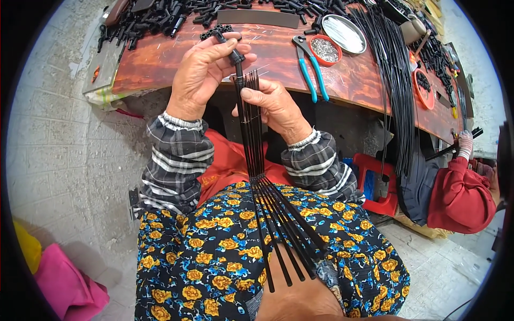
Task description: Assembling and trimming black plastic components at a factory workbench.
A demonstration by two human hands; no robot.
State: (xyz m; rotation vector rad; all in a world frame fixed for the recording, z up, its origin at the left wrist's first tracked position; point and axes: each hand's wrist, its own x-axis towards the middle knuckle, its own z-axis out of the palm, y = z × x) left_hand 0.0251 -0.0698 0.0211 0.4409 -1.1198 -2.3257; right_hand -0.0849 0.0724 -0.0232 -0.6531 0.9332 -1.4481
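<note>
Between the thumb and fingers of my left hand [198,77] is a black plastic umbrella runner [235,56], tilted at the table's near edge. Just below it, my right hand [279,111] pinches the upper part of a bundle of thin black umbrella ribs [252,147]. The top ends of several ribs stick up loose beside the runner; whether some are joined to it I cannot tell. Lower down the ribs fan out over my flowered apron [214,251], their thicker ends pointing toward me.
Blue-handled pliers [312,77] lie on the wooden table [155,61], near a red bowl [340,55] of small metal bits and a round tin [365,43]. Black plastic parts [152,24] heap behind. Long black ribs [396,107] hang over the edge. A red-sleeved co-worker [463,198] sits right.
</note>
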